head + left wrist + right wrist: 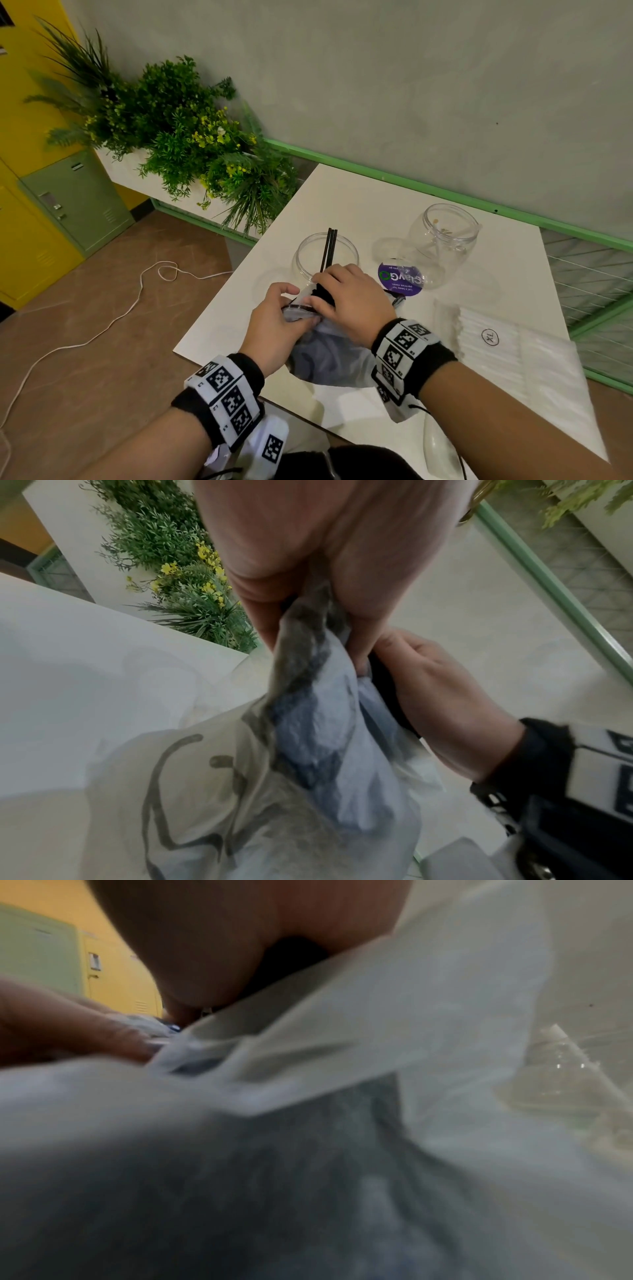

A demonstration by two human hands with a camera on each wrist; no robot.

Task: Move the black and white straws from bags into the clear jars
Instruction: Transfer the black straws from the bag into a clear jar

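Observation:
A translucent plastic bag (pixel 329 359) of black straws lies on the white table (pixel 376 205) in front of me. My left hand (pixel 279 317) pinches the bag's mouth (pixel 308 631) between thumb and fingers. My right hand (pixel 346 298) grips a bunch of black straws (pixel 328 250) whose tips stick up over the near clear jar (pixel 325 257). A second clear jar (pixel 442 240) stands farther right, with no straws in it. A bag of white straws (pixel 507 349) marked XL lies at the right. The right wrist view is blurred and filled by the bag (pixel 308 1150).
A round purple lid or sticker (pixel 400 279) lies between the jars. Green plants (pixel 178 137) stand beyond the table's left corner, with yellow and green lockers (pixel 51 192) behind them. A white cable (pixel 102 325) trails on the brown floor. A green rail (pixel 445 195) borders the table's far side.

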